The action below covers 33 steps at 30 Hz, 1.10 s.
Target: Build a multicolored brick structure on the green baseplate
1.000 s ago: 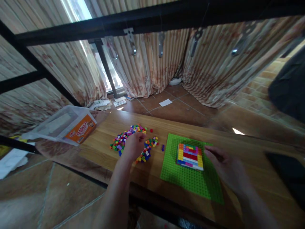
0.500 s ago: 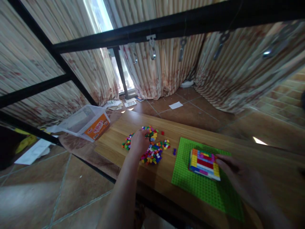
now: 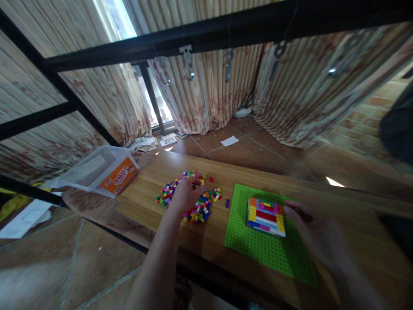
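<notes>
My left hand (image 3: pixel 186 194) is over a pile of small coloured toy bricks (image 3: pixel 200 212) on the wooden table. Its thumb and fingers are drawn together in a pinch; whatever is between them is too small to make out. To the right, a rectangular block built of multicoloured bricks (image 3: pixel 266 217) sits on a green studded baseplate (image 3: pixel 238 228). My right hand (image 3: pixel 318 234) is at the block's right side, fingers reaching toward its upper right corner and slightly apart, with nothing visible in them. Whether the fingertips touch the block, I cannot tell.
Loose purple bricks (image 3: pixel 227 203) and a red brick (image 3: pixel 211 179) lie between pile and baseplate. A clear plastic bin (image 3: pixel 97 172) with an orange label stands left of the table (image 3: pixel 142 189). A black metal frame (image 3: pixel 161 45) with hanging hooks crosses above, before curtains.
The view has swung slightly right, so everything sits further left. My left hand stays over the pile with its fingers more closed. My right fingertips are a little further off the block.
</notes>
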Motion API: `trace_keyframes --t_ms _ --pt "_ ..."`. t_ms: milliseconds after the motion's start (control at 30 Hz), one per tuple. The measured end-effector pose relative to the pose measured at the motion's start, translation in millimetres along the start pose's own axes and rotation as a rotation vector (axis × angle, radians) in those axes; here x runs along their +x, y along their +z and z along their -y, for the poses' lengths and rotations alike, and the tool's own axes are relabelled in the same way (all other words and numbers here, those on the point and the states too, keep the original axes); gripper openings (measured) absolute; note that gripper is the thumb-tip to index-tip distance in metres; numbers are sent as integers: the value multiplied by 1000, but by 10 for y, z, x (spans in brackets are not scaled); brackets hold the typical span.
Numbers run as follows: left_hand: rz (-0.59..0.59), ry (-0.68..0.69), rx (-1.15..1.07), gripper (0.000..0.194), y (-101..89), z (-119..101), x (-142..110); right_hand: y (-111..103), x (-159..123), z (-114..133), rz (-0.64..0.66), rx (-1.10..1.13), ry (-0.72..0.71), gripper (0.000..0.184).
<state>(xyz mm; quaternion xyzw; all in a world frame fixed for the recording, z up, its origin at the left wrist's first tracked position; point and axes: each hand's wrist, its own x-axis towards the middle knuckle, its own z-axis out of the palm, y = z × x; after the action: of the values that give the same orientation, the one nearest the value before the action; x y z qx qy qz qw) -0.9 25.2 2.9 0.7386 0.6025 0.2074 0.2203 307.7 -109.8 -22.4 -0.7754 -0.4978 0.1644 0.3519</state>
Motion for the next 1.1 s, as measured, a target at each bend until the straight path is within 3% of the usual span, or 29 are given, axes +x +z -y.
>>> trace_keyframes --t_ms 133,267,500,633,833,1100 --pt "67 50 -398 12 36 -80 -35 -14 -24 72 -75 77 15 39" --pt "176 6 -759 19 127 -250 -116 -6 -33 131 -63 103 -11 37" --pt "228 -54 -1036 21 359 -585 -227 7 -47 205 -42 131 -48 36" --pt "237 -81 -962 21 495 -682 -275 8 -53 210 -47 146 -61 32" --pt "175 154 -625 22 653 -769 -361 8 -51 191 -37 100 -76 32" --pt "66 196 -451 19 747 -945 -316 43 -71 203 2 115 -96 30"
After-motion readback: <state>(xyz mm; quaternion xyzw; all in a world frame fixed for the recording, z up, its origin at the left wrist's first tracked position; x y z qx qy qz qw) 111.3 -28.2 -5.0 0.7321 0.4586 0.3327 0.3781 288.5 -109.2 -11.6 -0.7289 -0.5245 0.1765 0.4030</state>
